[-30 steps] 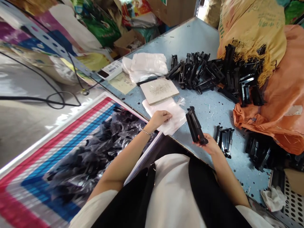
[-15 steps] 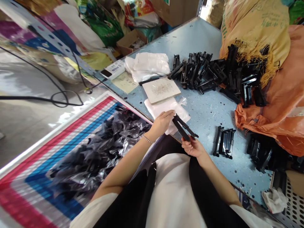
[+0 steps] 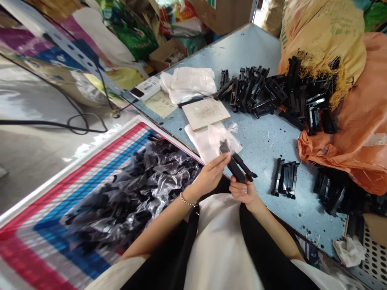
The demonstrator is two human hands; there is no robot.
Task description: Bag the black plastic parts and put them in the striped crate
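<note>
At near table edge, right hand point(image 3: 243, 191) clamps black plastic part point(image 3: 238, 166); left hand point(image 3: 211, 175) fingers pinch clear bag point(image 3: 216, 139) over its far end; bagging step, judged; next calls for sliding part fully inside.

Speckled blue table point(image 3: 263, 44), grey floor point(image 3: 30, 141) with black cable point(image 3: 72, 125), stacked sacks point(image 3: 320, 32), cardboard boxes point(image 3: 223, 12)
</note>
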